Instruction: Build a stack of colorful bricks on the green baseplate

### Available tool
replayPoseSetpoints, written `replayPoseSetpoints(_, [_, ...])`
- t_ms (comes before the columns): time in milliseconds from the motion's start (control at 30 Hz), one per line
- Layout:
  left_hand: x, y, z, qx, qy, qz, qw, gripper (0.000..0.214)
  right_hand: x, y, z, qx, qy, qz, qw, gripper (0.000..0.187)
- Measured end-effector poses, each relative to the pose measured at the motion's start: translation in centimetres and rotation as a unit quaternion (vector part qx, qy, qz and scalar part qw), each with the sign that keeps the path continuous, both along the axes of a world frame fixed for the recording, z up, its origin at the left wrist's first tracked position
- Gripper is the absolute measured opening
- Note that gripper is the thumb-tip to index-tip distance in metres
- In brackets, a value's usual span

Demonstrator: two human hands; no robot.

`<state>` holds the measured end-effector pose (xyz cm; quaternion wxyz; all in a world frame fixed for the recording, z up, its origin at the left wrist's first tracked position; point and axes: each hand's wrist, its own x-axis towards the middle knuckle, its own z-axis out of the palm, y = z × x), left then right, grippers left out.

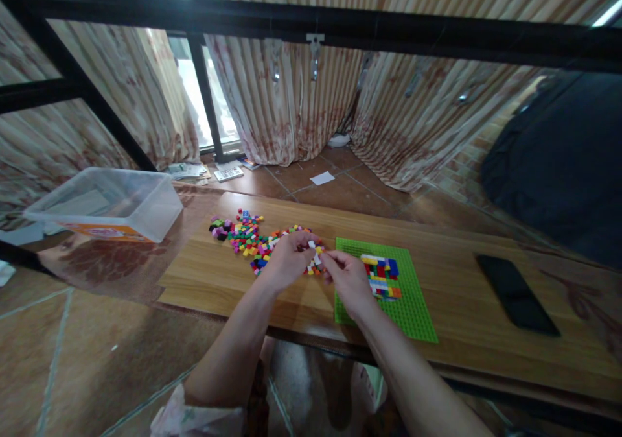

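A pile of small coloured bricks [247,236] lies on the wooden board [451,281]. My left hand [287,259] hovers over the pile's right end, fingers curled in a pinch around small bricks, a white and a yellow one showing at the fingertips. My right hand [346,276] meets it fingertip to fingertip, also pinched; what it holds is too small to name. A green baseplate [413,301] lies right of my hands, carrying a patch of attached coloured bricks [381,275].
A clear plastic tub [109,203] stands at the left on the patterned cloth. A black phone [516,292] lies on the board's right side. Black frame bars [311,25] cross above, with curtains behind. Papers lie on the tiled floor.
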<state>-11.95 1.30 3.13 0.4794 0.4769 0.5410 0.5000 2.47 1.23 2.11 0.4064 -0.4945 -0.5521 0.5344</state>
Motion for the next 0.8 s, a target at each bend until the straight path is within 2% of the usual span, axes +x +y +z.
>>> replayPoseSetpoints(133, [1.0,-0.4,1.0,0.007,-0.032,-0.008,0.999,0.018,-0.5,-0.1,0.1,-0.021,0.068,-0.052,0.996,0.033])
replayPoseSetpoints(267, [1.9,-0.8,1.3,-0.007,-0.107,0.037,0.994,0.018,-0.6,0.3,-0.1,-0.029,0.131,-0.131,0.982,0.033])
replayPoseSetpoints(333, [1.9,-0.8,1.1,-0.013,-0.128,0.065,0.99,0.02,-0.4,0.6,-0.3,-0.021,0.118,-0.136,0.983,0.032])
replayPoseSetpoints(400, [1.6,-0.6,0.9,-0.008,-0.108,0.087,0.99,0.021,-0.1,0.7,-0.4,0.017,0.022,-0.1,0.995,0.028])
replayPoseSetpoints(467, [1.0,-0.4,0.5,0.0,-0.074,0.092,0.993,0.024,0.1,0.6,-0.5,0.088,-0.139,-0.049,0.985,0.022])
replayPoseSetpoints(533, [0.6,-0.2,0.1,0.004,-0.048,0.079,0.996,0.028,0.0,0.4,-0.6,0.158,-0.291,-0.005,0.944,0.019])
replayPoseSetpoints(600, [0.4,0.0,-0.2,0.006,-0.029,0.06,0.998,0.031,-0.1,0.2,-0.7,0.195,-0.383,0.03,0.903,0.02])
replayPoseSetpoints(633, [0.3,0.0,-0.4,0.007,-0.022,0.049,0.999,0.032,-0.2,0.2,-0.7,0.2,-0.405,0.041,0.891,0.02])
replayPoseSetpoints(700, [0.4,0.0,-0.5,0.01,-0.01,0.031,0.999,0.033,-0.2,0.2,-0.6,0.2,-0.419,0.044,0.885,0.02])
replayPoseSetpoints(800, [0.5,0.0,-0.4,0.016,0.01,0.022,1.0,0.034,-0.1,0.4,-0.3,0.2,-0.373,0.007,0.906,0.023])
